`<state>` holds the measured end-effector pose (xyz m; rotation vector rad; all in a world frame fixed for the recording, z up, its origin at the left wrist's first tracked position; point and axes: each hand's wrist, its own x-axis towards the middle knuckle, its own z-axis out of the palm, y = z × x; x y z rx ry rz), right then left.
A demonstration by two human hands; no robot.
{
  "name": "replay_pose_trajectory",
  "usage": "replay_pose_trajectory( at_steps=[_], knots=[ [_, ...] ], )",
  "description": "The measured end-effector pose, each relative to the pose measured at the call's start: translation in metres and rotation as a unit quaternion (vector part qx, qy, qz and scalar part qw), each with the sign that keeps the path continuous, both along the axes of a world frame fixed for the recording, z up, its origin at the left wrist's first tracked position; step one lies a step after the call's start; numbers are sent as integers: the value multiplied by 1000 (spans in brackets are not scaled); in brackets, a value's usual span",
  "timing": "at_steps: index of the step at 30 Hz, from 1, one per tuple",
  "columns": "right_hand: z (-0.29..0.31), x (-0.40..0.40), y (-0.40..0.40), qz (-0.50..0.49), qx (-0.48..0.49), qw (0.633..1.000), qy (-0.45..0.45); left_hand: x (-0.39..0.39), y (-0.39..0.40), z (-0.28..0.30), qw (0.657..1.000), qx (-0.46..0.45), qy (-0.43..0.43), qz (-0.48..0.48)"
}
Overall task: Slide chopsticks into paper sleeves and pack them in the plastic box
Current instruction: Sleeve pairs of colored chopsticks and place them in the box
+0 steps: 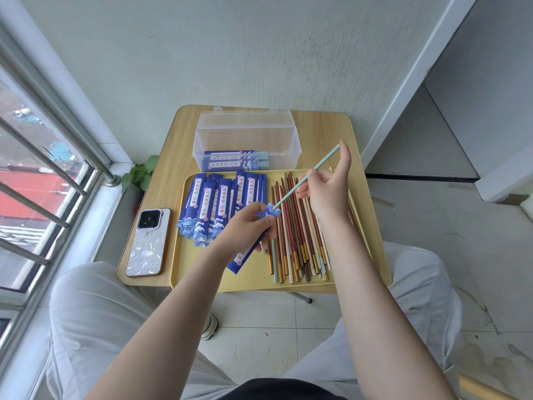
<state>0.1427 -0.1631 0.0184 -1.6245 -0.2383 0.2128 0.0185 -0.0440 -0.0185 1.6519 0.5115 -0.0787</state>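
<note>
A phone (147, 242) lies face down at the left edge of the table (170, 145); beside it a yellow tray (184, 272) carries a fanned pile of blue paper sleeves (219, 206) on its left half; behind the tray stands a clear plastic box (247, 140), lid raised, with sleeved chopsticks (235, 161) lying on its floor. The left hand (240, 229) hovers over the tray centre, fingers curled round one blue sleeve (248, 249), open end tilted up and to the right; the tip of a pale green chopstick (300, 186) sits at that opening. The right hand (326, 194) pinches the chopstick at mid-length, thumb against curled fingers, above the loose chopsticks (297, 235) lying on the tray's right half.
</note>
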Motion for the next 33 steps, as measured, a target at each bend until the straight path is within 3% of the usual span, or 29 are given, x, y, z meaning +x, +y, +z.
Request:
replay_pose_trajectory(
  at_steps=[14,20,23,27,29,33],
  knots=[
    [-8,-5,8,51,-2,999,-6,3,-2,-2,999,43,15,-6],
    [-23,-19,20,121,-108,986,-29,8,-10,5,1000,-10,-4,4],
    [-24,-23,22,167,-178,969,-33,9,-9,0,995,-83,4,60],
    [-24,-22,20,160,-224,961,-29,6,-7,-9,987,-97,47,121],
    [-26,-22,18,159,-291,942,-45,6,-4,-16,981,-86,63,160],
    [-42,-30,18,227,-507,827,-81,5,-1,-30,978,-38,105,177]
  ],
)
